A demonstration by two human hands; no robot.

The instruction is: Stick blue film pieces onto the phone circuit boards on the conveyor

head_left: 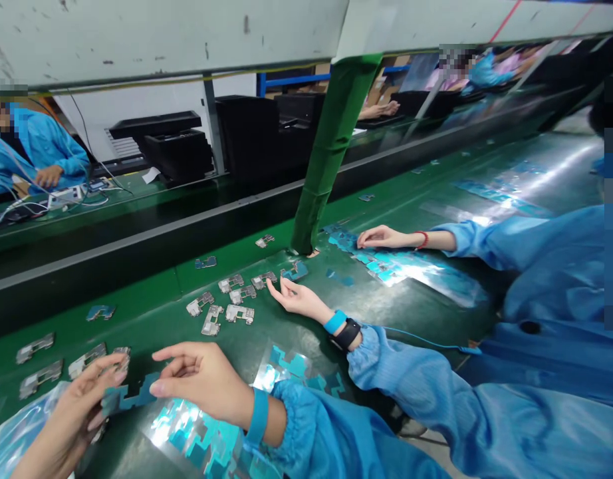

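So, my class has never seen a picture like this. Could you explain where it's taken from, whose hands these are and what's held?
There is no robot here. A camera worn on a person's head looks forward and down, giving this one picture. The wearer's own left hand and right hand are at the lower left. The left hand grips a notched blue piece; the right thumb meets its other end, though I can't tell whether that hand grips it. The watch-wearing hand farther right belongs to a co-worker. On the green work surface lie small silvery pieces, perhaps circuit boards, and sheets with shiny blue shapes.
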